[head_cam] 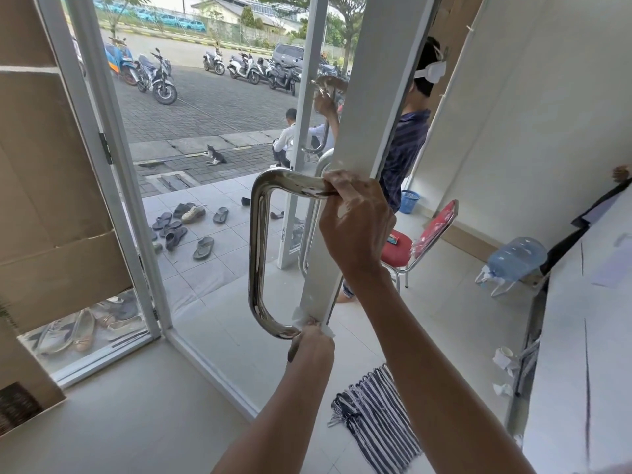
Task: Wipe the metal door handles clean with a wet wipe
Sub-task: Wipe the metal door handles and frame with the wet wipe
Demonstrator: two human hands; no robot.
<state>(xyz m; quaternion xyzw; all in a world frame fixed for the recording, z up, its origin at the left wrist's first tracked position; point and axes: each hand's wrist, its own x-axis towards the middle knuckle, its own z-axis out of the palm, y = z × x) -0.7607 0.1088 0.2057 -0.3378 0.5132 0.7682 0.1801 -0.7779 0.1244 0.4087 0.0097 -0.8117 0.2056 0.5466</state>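
Open tiled doorway (212, 200): right hand (355, 227) curls round the top bar of the rigid, likely slick door handle (258, 251) on the white door (372, 97); left hand (316, 343) pinches a limp wet wipe (302, 316) against its lower bend.

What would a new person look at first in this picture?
The big shiny handle in the middle, on the white door. The right hand grips its top bend, and the left hand holds a white wipe against its bottom bend. Outside, a cat lies on the pavement.
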